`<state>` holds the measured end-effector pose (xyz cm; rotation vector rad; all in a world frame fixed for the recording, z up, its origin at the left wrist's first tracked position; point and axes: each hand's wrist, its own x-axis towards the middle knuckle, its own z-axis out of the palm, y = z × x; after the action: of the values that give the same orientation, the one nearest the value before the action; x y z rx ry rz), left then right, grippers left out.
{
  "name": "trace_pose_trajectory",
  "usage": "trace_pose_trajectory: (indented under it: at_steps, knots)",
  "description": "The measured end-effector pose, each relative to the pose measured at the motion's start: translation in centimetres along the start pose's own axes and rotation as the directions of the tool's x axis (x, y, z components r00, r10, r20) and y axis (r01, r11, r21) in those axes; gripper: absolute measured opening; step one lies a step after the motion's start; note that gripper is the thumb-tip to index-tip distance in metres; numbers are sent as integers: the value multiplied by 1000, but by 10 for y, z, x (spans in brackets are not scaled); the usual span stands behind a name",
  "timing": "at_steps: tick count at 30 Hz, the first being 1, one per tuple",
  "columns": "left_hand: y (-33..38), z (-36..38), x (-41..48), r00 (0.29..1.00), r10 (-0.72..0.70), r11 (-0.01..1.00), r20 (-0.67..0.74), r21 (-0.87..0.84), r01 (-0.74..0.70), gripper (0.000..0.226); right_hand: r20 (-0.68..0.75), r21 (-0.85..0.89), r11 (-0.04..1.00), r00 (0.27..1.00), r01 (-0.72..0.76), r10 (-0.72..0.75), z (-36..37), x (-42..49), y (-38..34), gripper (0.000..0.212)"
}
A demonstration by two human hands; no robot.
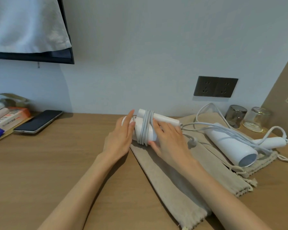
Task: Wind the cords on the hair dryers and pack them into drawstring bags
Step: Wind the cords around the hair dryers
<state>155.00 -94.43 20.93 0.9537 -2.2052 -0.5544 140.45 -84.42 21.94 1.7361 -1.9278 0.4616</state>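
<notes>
Head view, contents by size. Wooden desk [40, 163]: work surface, against the wall. Beige drawstring bags [173, 183]: laid flat, overlapping, likely staged for packing. Second hair dryer [229, 146]: lies on the right-hand bag, cord [206, 108] loose, not yet wound. First hair dryer [145, 135]: on the upper end of the nearer bag, folded, its grey cord [145, 127] coiled around body and handle. Left hand [121, 138]: fingers extended, flat against the dryer's end, apparently steadying it. Right hand [171, 140]: fingers spread over the barrel beside the coil, apparently pressing the turns in place, not closed around anything. Phone [38, 121], two upturned glasses [246, 117]: set aside.
</notes>
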Motion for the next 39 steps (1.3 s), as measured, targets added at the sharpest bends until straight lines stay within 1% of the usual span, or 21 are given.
trace_pose_trajectory:
  at_steps: [1,3,4,6,8,12,16,18,19,20,22,24,25,26,29,30,33,34,35,37,39]
  knots:
    - [-1,-1,0,1000,28,998,-12,61,-27,48,-6,17,1000,1000,-5,5,0,0,2,63]
    - [-4,-1,2,995,86,952,-46,297,-69,52,-23,39,999,1000,-15,16,2,-3,5,59]
    - [-5,-1,3,994,108,913,-30,399,-87,55,-29,33,999,999,-15,16,3,-5,5,58]
    - [-3,4,3,979,194,858,56,475,-197,54,-48,-8,1000,999,-5,5,3,-7,4,59]
    - [2,10,3,948,305,810,92,499,-309,51,-74,-18,1000,997,-19,18,6,-7,4,62]
    - [3,14,9,950,301,814,80,498,-299,51,-52,58,998,998,-28,31,9,-12,9,62]
    - [2,12,16,951,300,839,70,456,-298,51,-48,207,978,998,-27,38,1,-11,25,39]
    - [0,8,20,950,297,866,100,391,-312,53,-13,264,963,998,-55,60,-6,-10,36,26]
    - [-1,6,21,947,299,888,117,328,-321,50,35,337,936,995,-103,97,-8,-10,43,20]
    - [-2,4,21,945,301,913,129,248,-324,44,94,446,878,985,-172,146,-11,-10,49,19]
    - [-3,-1,19,941,304,941,145,107,-321,33,192,662,681,949,-314,251,-15,-9,60,23]
    - [-2,-2,17,933,318,941,168,62,-332,30,238,769,504,907,-394,347,-13,-10,69,30]
    - [-1,-2,17,929,321,939,183,68,-338,30,262,783,457,890,-423,374,-11,-10,71,33]
    - [1,-2,16,927,322,937,193,77,-341,29,277,780,447,882,-439,382,-8,-10,71,36]
    - [4,-2,10,919,340,933,199,51,-356,22,286,734,489,868,-471,407,2,-10,68,42]
    - [5,-2,7,912,358,926,201,47,-374,26,292,728,485,859,-484,421,5,-9,68,44]
    - [10,1,0,888,399,902,229,77,-425,65,332,765,399,841,-505,427,11,-7,70,43]
    - [11,3,-1,877,421,886,230,102,-452,70,348,779,363,834,-512,429,12,-7,71,40]
    - [11,7,-2,860,457,861,225,129,-492,66,367,794,318,825,-518,429,12,-7,72,38]
    - [11,13,-1,823,524,813,219,159,-560,48,410,825,213,814,-523,411,12,-8,72,32]
    - [11,17,-1,801,557,791,218,153,-592,43,416,840,174,815,-515,402,14,-9,72,25]
